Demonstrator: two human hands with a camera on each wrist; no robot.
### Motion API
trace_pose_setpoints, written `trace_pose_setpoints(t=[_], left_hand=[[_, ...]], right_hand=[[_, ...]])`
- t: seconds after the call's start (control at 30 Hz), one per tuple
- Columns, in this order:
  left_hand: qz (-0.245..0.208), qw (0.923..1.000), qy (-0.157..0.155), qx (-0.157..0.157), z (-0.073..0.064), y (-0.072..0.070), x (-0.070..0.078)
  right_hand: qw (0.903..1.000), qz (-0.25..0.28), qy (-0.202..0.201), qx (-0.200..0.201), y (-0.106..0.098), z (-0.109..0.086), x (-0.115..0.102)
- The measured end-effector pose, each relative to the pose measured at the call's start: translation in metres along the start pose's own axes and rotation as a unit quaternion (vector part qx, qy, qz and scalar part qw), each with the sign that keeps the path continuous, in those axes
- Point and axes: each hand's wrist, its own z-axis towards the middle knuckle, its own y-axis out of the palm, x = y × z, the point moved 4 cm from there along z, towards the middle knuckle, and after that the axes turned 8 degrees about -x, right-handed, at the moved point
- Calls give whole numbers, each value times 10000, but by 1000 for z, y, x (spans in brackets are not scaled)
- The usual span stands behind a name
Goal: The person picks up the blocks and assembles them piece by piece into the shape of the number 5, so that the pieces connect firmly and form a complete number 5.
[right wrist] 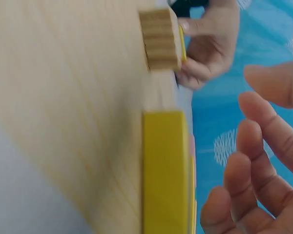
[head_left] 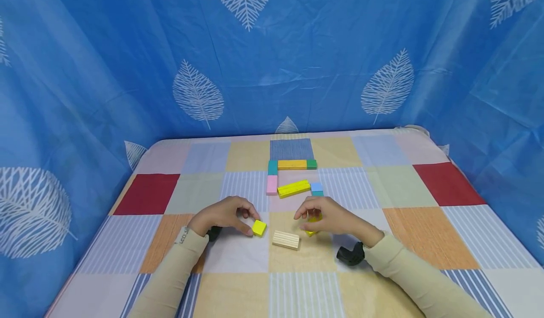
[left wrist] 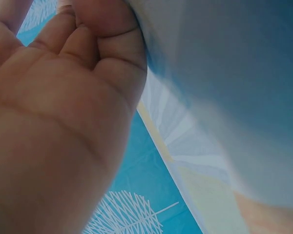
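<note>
My left hand [head_left: 227, 214] pinches a small yellow block [head_left: 259, 228] between thumb and fingers, low over the patchwork cloth. The left wrist view shows the palm [left wrist: 53, 126] but not the block. My right hand [head_left: 331, 216] hovers over another yellow block [head_left: 312, 233], its fingers loosely bent. In the right wrist view, a gap separates these fingers [right wrist: 250, 134] from that yellow block [right wrist: 163, 170]. Between the hands lies a ridged, plain wooden block [head_left: 286, 240].
Farther back, an orange block [head_left: 292, 164], a pink block [head_left: 272, 185], teal and green pieces and a blue block [head_left: 316, 186] form a partial outline. Yellow sticks [head_left: 294, 188] lie slanted inside it. A blue leaf-patterned curtain [head_left: 293, 72] surrounds the table's back and sides.
</note>
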Motion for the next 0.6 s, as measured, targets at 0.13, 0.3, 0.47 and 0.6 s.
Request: trace_pose_setpoints(t=[0.13,0.3,0.47,0.6], left_hand=[[15,10000,1,-14,1,0,0],[21,10000,-57,-6,1,0,-2],[5,10000,-72,-4,1,-1,-2],[24,10000,-95,-8,1,-1,-2]], right_hand=[[9998,-214,17,19,10,2,-2],[9991,-423,37,10,17,2,-7],[9963,-846,109,-58,22,3,-16],[9922,-1190,352,-125,26,3,-20]])
